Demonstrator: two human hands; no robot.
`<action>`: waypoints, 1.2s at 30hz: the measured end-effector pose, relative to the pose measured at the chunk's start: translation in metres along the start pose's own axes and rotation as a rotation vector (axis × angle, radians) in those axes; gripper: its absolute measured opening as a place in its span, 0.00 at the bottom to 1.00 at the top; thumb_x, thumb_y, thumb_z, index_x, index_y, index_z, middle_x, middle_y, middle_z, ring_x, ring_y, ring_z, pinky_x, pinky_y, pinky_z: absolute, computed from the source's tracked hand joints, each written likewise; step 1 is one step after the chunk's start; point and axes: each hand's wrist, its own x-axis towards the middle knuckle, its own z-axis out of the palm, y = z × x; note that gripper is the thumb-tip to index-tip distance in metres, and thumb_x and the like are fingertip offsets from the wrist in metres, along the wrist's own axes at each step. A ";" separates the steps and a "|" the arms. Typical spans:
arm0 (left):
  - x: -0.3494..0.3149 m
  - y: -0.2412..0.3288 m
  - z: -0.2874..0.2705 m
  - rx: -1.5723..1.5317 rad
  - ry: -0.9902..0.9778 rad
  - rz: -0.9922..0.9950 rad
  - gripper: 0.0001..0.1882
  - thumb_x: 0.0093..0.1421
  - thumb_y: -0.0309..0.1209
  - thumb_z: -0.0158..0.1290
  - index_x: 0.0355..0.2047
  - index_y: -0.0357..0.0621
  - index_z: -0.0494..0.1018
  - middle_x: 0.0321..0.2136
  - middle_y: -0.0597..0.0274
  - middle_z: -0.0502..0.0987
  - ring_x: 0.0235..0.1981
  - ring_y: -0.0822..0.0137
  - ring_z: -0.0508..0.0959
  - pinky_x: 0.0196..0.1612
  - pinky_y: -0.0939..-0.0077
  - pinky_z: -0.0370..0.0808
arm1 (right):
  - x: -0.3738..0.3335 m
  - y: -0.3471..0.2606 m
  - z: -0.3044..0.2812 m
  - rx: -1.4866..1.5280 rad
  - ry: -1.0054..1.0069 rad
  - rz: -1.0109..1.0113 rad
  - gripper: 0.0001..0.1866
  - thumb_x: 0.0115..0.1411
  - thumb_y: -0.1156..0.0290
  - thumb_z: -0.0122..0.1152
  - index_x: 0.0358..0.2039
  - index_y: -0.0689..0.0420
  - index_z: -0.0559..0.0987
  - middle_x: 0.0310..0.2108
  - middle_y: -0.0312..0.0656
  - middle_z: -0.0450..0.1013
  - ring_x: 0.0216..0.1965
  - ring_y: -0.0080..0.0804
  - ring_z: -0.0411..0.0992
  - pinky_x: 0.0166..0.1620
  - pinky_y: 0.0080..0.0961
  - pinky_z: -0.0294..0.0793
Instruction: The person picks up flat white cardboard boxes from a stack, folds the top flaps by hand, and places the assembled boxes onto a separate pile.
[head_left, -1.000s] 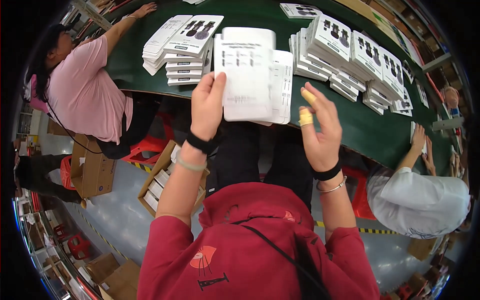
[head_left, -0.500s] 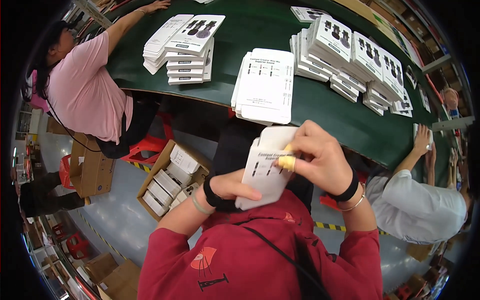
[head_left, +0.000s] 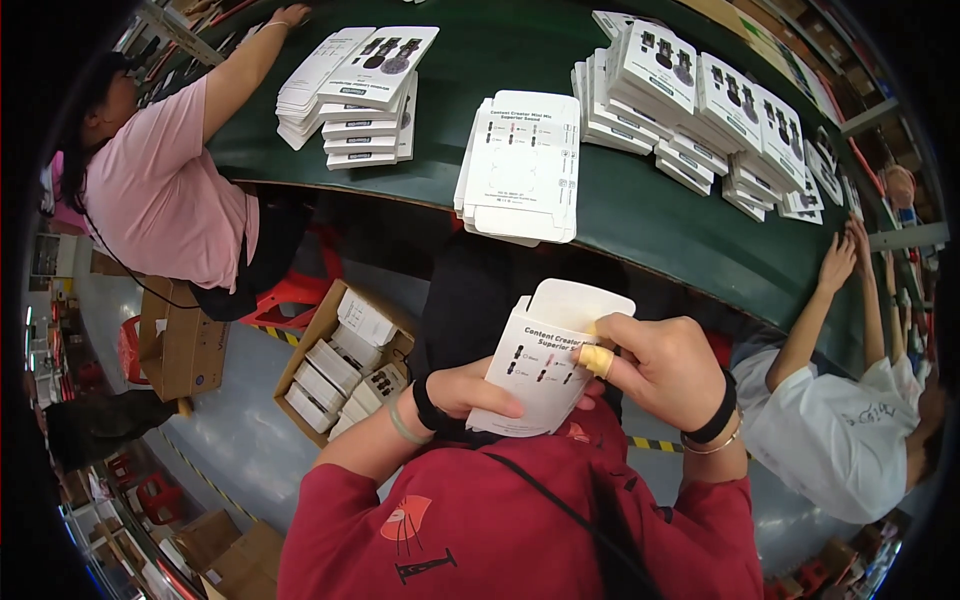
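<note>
Above my lap I hold a white printed carton (head_left: 530,385), its top flap raised and the body looking partly opened out. My left hand (head_left: 465,388) is closed round its lower left side, thumb across the front face. My right hand (head_left: 665,372), with yellow tape on its fingers, pinches the upper right edge below the flap; some of its fingertips are hidden behind the carton. Just beyond, at the table's near edge, lies a stack of flattened white cartons (head_left: 525,170).
The green table (head_left: 640,225) bears piled cartons (head_left: 365,85) at left and more piles (head_left: 690,110) at right. A cardboard box (head_left: 320,330) of cartons stands on the floor at left. Co-workers sit on both sides, in pink (head_left: 160,170) and in white (head_left: 830,430).
Both hands and the carton have come slightly lower and nearer to me, and the flap now shows more fully. The right co-worker's hands have moved farther up along the table.
</note>
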 end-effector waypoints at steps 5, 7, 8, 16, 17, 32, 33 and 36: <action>-0.007 0.000 0.011 0.113 0.119 0.043 0.38 0.60 0.30 0.55 0.68 0.34 0.55 0.60 0.48 0.70 0.60 0.57 0.72 0.63 0.63 0.68 | -0.011 0.007 0.013 0.105 0.028 0.137 0.12 0.60 0.65 0.70 0.35 0.61 0.78 0.23 0.43 0.76 0.22 0.33 0.75 0.27 0.23 0.72; -0.014 -0.002 0.009 0.216 0.323 -0.003 0.31 0.64 0.29 0.54 0.66 0.34 0.60 0.57 0.50 0.73 0.57 0.60 0.75 0.60 0.66 0.71 | -0.014 0.011 0.029 0.359 0.178 0.128 0.12 0.60 0.69 0.69 0.38 0.62 0.78 0.26 0.44 0.77 0.25 0.29 0.77 0.30 0.22 0.74; -0.017 -0.002 0.008 0.268 0.427 -0.026 0.28 0.65 0.28 0.53 0.64 0.34 0.62 0.55 0.52 0.75 0.55 0.62 0.76 0.58 0.68 0.73 | -0.015 0.011 0.033 0.361 0.178 0.129 0.12 0.60 0.69 0.69 0.38 0.62 0.78 0.26 0.44 0.77 0.25 0.29 0.77 0.30 0.22 0.74; -0.013 -0.011 0.009 0.944 0.796 0.516 0.24 0.70 0.30 0.51 0.62 0.33 0.64 0.45 0.53 0.80 0.44 0.70 0.80 0.49 0.75 0.75 | -0.024 0.014 0.057 0.224 0.288 0.021 0.12 0.64 0.73 0.63 0.46 0.65 0.76 0.33 0.41 0.78 0.33 0.24 0.77 0.37 0.21 0.76; -0.012 -0.014 0.010 0.945 0.799 0.517 0.24 0.70 0.30 0.51 0.62 0.33 0.64 0.45 0.53 0.80 0.44 0.70 0.80 0.49 0.75 0.75 | -0.027 0.013 0.060 0.381 0.337 0.089 0.15 0.66 0.72 0.61 0.49 0.66 0.75 0.35 0.41 0.79 0.36 0.25 0.77 0.40 0.21 0.76; -0.015 -0.017 0.007 1.113 0.733 0.614 0.21 0.70 0.27 0.51 0.61 0.41 0.63 0.34 0.58 0.81 0.33 0.74 0.79 0.38 0.83 0.73 | -0.002 0.025 0.046 1.470 0.053 0.340 0.23 0.69 0.70 0.55 0.61 0.69 0.71 0.52 0.45 0.76 0.50 0.30 0.76 0.53 0.24 0.74; -0.014 -0.018 0.007 1.107 0.738 0.608 0.21 0.70 0.27 0.51 0.61 0.41 0.63 0.34 0.58 0.81 0.33 0.74 0.79 0.38 0.83 0.73 | -0.003 0.023 0.045 1.303 0.073 0.291 0.21 0.69 0.71 0.55 0.59 0.68 0.72 0.51 0.45 0.77 0.48 0.29 0.77 0.52 0.23 0.75; -0.013 -0.022 0.006 1.202 0.778 0.661 0.19 0.69 0.26 0.52 0.59 0.39 0.63 0.33 0.59 0.80 0.33 0.76 0.78 0.38 0.84 0.72 | -0.005 0.018 0.041 0.975 0.103 0.208 0.19 0.67 0.73 0.56 0.57 0.67 0.76 0.48 0.45 0.79 0.45 0.27 0.78 0.50 0.22 0.75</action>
